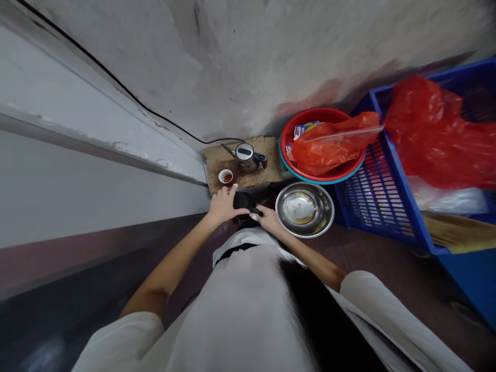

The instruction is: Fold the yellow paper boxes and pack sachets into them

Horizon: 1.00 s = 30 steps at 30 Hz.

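Black object (243,200) sits clasped in the fingers of left hand (222,206) and right hand (267,219), cup (226,176) just beyond already filled.

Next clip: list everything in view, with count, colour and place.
wooden board: one, brown, on the floor by the wall
kettle: one, steel with black handle, on the board
cup: one, white, reddish-brown liquid inside, on the board's left
steel bowl: one, silver, floor right of the hands
basins: two nested, red inside teal, behind the bowl
blue crate: one, far right
red bags: two, one in the basins, the larger in the crate
cable: one, black, along the wall
dark object: one, black, under both hands
left hand: fingers spread on the dark object
right hand: fingertips on the dark object
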Tool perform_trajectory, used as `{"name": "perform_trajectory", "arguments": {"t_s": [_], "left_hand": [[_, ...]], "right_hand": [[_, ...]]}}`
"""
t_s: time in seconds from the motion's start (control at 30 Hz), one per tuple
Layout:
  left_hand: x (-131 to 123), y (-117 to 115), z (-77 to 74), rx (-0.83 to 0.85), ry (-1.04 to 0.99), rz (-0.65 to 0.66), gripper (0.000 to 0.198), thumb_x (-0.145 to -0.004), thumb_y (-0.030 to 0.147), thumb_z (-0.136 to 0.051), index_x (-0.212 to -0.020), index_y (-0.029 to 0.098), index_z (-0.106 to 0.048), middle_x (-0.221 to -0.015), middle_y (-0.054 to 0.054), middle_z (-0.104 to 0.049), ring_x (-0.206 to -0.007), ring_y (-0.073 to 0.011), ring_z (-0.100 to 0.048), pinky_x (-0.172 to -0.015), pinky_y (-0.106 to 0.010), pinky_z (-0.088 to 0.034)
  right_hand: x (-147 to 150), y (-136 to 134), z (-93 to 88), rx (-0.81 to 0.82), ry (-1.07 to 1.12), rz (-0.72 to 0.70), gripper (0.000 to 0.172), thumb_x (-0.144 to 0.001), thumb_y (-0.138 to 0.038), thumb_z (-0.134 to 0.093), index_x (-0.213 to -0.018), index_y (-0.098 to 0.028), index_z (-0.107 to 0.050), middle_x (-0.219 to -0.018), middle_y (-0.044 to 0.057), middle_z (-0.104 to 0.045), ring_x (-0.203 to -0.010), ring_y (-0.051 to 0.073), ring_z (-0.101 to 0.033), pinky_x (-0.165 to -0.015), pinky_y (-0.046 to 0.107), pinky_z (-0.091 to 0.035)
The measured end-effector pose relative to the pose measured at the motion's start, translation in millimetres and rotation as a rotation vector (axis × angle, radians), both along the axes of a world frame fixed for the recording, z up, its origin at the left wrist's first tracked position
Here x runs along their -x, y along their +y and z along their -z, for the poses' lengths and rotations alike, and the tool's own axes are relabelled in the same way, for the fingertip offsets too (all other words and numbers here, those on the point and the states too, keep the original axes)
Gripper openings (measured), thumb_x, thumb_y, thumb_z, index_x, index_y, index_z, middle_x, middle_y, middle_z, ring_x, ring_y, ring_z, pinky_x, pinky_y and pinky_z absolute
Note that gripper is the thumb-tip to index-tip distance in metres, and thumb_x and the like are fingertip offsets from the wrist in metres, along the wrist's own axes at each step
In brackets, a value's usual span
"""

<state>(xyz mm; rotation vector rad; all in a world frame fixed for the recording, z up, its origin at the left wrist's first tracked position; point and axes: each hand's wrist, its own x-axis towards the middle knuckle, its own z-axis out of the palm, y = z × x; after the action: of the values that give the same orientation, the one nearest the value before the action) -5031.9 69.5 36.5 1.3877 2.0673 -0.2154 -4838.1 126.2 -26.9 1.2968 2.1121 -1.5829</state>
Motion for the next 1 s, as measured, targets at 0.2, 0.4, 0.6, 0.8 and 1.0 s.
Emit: {"name": "perform_trajectory", "arguments": {"t_s": [0.2,0.4,0.6,0.8,1.0], "left_hand": [[42.8,-14.9,0.1,-0.075,-0.34,0.489,0.102,-0.069,0.021,-0.082,-0.154,0.029,-0.026,-0.163,-0.018,-0.023,-0.148,-0.0356,-0.026,-0.113,-0.05,-0.031],[40.9,-4.7,-3.1,-0.095,-0.137,0.67,0.088,-0.07,0.026,-0.078,-0.148,0.027,-0.038,-0.142,-0.017,-0.047,-0.121,-0.0357,-0.053,-0.094,-0.044,-0.044],[39.5,-5.9,5.8,-0.093,-0.175,0.496,0.095,-0.062,0.048,-0.076,-0.143,0.012,-0.041,-0.125,-0.02,-0.053,-0.106,-0.0371,-0.06,-0.086,-0.042,-0.05],[46.9,-11.4,15.4,-0.143,-0.323,-0.086,0.086,-0.06,0.053,-0.078,-0.132,0.017,-0.049,-0.126,-0.017,-0.057,-0.108,-0.0372,-0.063,-0.089,-0.044,-0.05],[77.5,-30.4,15.6,-0.363,-0.639,-0.665,0.077,-0.071,0.054,-0.07,-0.132,0.016,-0.041,-0.116,-0.013,-0.06,-0.096,-0.0271,-0.064,-0.075,-0.037,-0.053]], "right_hand": [[1.1,4.7,4.9,0.038,0.027,-0.03,0.021,-0.081,-0.042,-0.063,-0.086,-0.023,-0.07,-0.075,-0.003,-0.065,-0.072,0.016,-0.057,-0.066,0.024,-0.037],[3.3,3.2,5.4,0.044,0.009,-0.038,0.02,-0.079,-0.043,-0.063,-0.082,-0.023,-0.068,-0.071,-0.003,-0.061,-0.07,0.016,-0.054,-0.065,0.024,-0.036],[8.9,-1.3,3.6,0.029,-0.046,-0.034,0.017,-0.08,-0.041,-0.064,-0.082,-0.024,-0.067,-0.073,-0.003,-0.064,-0.072,0.016,-0.056,-0.065,0.024,-0.037],[16.5,0.1,5.2,0.004,-0.104,-0.022,0.017,-0.083,-0.04,-0.062,-0.086,-0.024,-0.067,-0.08,-0.001,-0.068,-0.077,0.018,-0.06,-0.069,0.026,-0.039],[19.1,7.0,15.1,-0.01,-0.133,-0.008,0.021,-0.087,-0.042,-0.057,-0.088,-0.023,-0.066,-0.082,-0.001,-0.069,-0.081,0.018,-0.061,-0.071,0.025,-0.041]]}}
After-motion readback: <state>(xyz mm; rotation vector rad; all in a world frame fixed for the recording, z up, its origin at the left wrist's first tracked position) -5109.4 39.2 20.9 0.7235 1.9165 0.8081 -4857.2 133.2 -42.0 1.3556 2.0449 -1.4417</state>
